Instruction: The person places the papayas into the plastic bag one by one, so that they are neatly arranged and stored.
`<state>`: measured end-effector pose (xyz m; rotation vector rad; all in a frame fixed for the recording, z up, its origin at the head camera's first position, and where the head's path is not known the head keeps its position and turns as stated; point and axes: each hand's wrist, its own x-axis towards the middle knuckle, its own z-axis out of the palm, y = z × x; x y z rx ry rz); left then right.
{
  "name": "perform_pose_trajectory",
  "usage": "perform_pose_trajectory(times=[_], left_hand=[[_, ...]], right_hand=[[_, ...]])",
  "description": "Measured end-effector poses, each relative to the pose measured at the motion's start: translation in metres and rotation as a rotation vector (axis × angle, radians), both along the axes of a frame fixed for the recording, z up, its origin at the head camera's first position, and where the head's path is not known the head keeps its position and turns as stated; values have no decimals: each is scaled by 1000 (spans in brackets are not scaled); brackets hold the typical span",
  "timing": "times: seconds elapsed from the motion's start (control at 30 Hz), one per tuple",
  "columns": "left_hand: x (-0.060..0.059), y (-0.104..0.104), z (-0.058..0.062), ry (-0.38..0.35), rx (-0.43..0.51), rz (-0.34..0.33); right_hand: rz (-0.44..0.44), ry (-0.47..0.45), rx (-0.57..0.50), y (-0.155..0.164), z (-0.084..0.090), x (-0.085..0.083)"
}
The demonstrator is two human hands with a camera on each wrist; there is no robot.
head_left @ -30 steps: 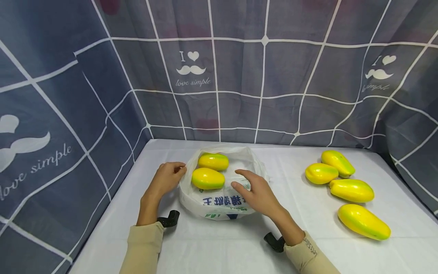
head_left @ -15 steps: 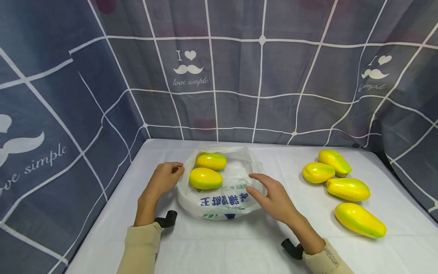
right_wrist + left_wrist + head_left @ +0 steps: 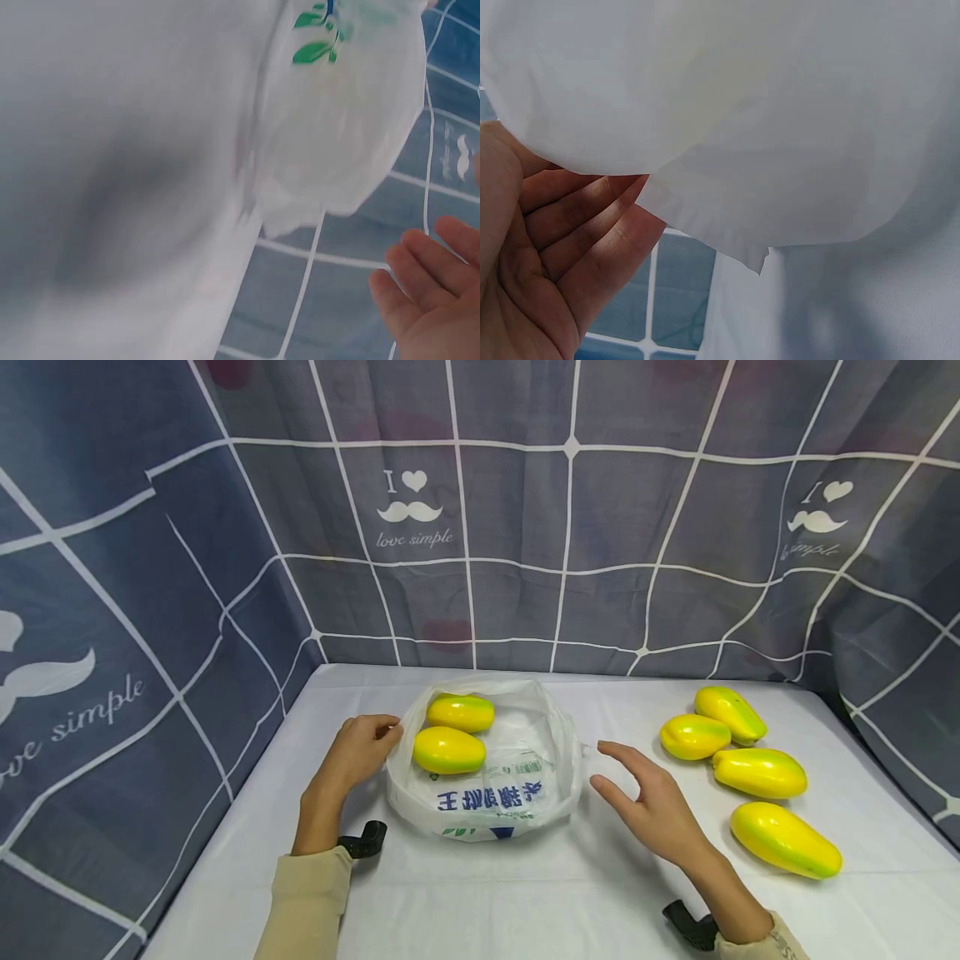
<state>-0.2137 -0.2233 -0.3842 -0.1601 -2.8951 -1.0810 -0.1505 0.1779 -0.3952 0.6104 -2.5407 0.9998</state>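
1. Head view: The plastic bag [image 3: 487, 822] stood with its mouth wide open on the white cloth [image 3: 487, 902], two yellow-green fruits [image 3: 449, 751] lying inside against its left half, the right half leaving room. The left hand [image 3: 356, 750] pinched the left rim. The right hand [image 3: 652, 810] hung apart from the right rim, thumb and fingers spread, with four loose fruits [image 3: 760, 773] to its right. A broad strip of cloth showed in front of the bag; a dark gridded curtain [image 3: 517, 610] bordered the far edge.
2. Left wrist view: The bag's edge ran across the curled fingers, hiding their tips.
3. Right wrist view: Curtain showed between the extended fingers and the bag's edge.
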Motion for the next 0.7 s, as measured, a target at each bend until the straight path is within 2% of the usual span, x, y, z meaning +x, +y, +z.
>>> perform_pose_trajectory(times=[0.17,0.47,0.7], left_hand=[[1,0,1,-4,0,-2],[0,1,1,6,0,-9],[0,0,1,6,5,0]], right_hand=[[-54,-12,32,20,-4,6],[-84,-33,55,45,-7,22],[-131,-11,69,64,-5,30]])
